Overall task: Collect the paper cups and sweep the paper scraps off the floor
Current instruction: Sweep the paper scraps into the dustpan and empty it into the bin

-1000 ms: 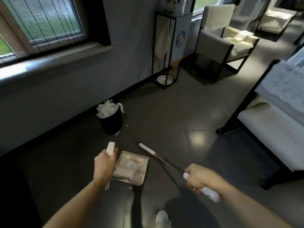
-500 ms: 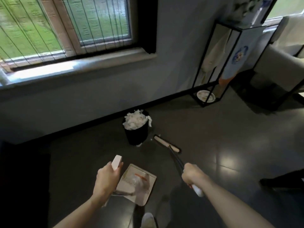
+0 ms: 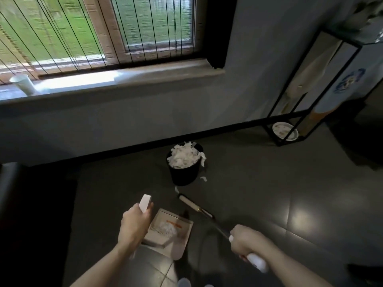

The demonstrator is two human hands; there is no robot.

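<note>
Head view, looking down at a dark tiled floor (image 3: pixel 259 183) below a window. Left hand (image 3: pixel 135 221): fingers wrapped round the white upright handle of the dustpan (image 3: pixel 178 248), handle top sticking out above the fist. Pan is low in front of the person and tilted, with a small heap of paper scraps (image 3: pixel 169 226) and an orange strip lying in it. Cannot tell if the pan touches the floor.

Right hand (image 3: pixel 246 238): fingers clenched round the broom (image 3: pixel 193 205) shaft near its white end grip, which pokes out behind the hand. Broom runs diagonally away to the upper left, head low, just right of the dustpan and just short of the bin (image 3: pixel 184 174).

Bin is black and round, near the dark skirting, overfull with torn paper (image 3: pixel 183 155); one piece hangs over its right rim. Two stray scraps (image 3: pixel 203 178) on the floor: one just right of the bin base, one between bin and broom head.

Paper cup (image 3: pixel 22 83) stands upright at far left on the windowsill (image 3: pixel 145 75), well apart from both hands. Black wire rack (image 3: pixel 331 85) by the wall at right, dish (image 3: pixel 285 131) on its bottom level. Shoe (image 3: pixel 184 283) toe at the bottom edge.
</note>
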